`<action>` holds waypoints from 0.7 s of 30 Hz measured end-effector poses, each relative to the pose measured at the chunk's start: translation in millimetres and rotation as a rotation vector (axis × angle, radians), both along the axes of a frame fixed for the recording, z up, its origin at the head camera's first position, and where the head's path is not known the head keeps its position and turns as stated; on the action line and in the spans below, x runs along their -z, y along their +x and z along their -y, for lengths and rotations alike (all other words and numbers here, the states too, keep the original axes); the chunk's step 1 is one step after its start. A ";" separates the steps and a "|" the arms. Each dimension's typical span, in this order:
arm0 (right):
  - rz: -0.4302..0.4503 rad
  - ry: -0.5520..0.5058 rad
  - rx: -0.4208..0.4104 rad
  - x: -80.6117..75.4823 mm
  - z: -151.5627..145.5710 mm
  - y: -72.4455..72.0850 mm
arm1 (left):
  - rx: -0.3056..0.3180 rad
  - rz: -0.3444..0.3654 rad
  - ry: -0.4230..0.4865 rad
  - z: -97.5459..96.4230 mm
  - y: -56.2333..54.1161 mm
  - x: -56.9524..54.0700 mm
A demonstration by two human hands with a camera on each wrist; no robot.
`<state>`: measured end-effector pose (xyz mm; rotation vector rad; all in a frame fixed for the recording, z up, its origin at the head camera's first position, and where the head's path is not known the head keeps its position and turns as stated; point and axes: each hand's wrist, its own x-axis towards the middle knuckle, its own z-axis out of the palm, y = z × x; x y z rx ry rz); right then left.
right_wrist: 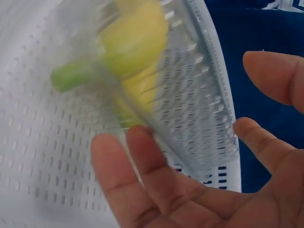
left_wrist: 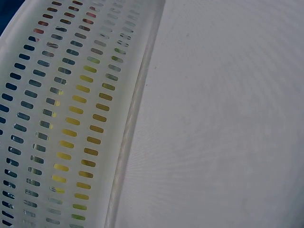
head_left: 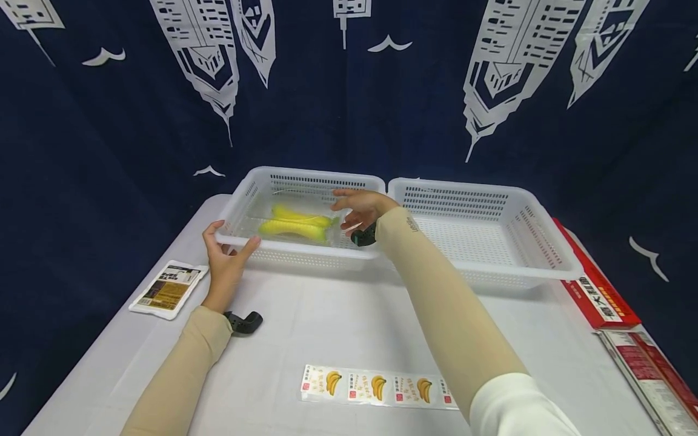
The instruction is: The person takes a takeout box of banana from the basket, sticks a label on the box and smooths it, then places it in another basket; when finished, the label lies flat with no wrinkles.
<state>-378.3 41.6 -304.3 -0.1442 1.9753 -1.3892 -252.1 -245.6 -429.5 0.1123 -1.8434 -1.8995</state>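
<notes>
Yellow-green bananas (head_left: 294, 227) lie in a clear plastic package (head_left: 256, 209) inside the left white basket (head_left: 305, 247). My left hand (head_left: 226, 263) holds that basket's front left corner, its thumb on the front rim. Over the right end of the same basket is my right hand (head_left: 362, 209), its fingers spread and loosely bent. In the right wrist view, the right hand's fingers (right_wrist: 152, 166) are at the edge of the clear package, and its thumb stands apart from it. The left hand is out of sight in the left wrist view.
A second white basket (head_left: 463, 242) stands right beside the first. A strip of banana stickers (head_left: 376, 387) lies at the table's front. At left is a white-and-brown packet (head_left: 170, 289); at right are a red box (head_left: 600, 290) and a flat red-white package (head_left: 649, 375).
</notes>
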 end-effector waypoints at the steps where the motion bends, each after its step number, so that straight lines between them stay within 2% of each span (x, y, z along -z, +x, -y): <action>1: -0.009 0.005 -0.003 -0.2 0.2 0.3 | 0.000 0.001 0.001 -0.2 -0.2 0.0; 11: -0.043 -0.039 0.034 -7.0 8.6 3.2 | 0.005 -0.010 -0.011 0.2 -3.5 0.9; 17: -0.150 -0.005 0.073 -8.0 14.1 8.0 | 0.013 -0.012 0.005 0.4 -3.4 0.5; 21: -0.185 0.016 0.097 -8.0 12.3 9.8 | 0.018 -0.014 0.014 0.3 -3.3 1.0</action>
